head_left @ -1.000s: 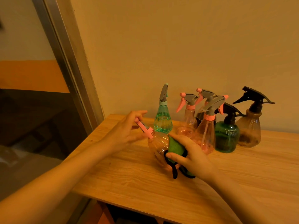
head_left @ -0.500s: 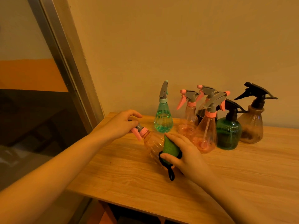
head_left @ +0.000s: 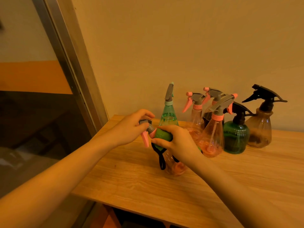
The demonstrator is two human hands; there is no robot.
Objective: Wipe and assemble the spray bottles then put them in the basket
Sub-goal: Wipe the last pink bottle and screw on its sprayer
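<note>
A clear pink spray bottle lies tilted over the wooden table, its base toward me. My left hand grips its grey spray head, with the pink trigger hanging down. My right hand holds a green cloth with a black edge and loop, wrapped round the bottle's upper part near the neck. No basket is in view.
Several assembled spray bottles stand against the wall: a tall green one, three pink ones, a dark green round one and a brownish one with a black head. A metal door frame rises at the table's left edge.
The right hand has slid the cloth up the bottle from its belly to its neck. The left hand has turned the spray head, so the trigger now points down.
</note>
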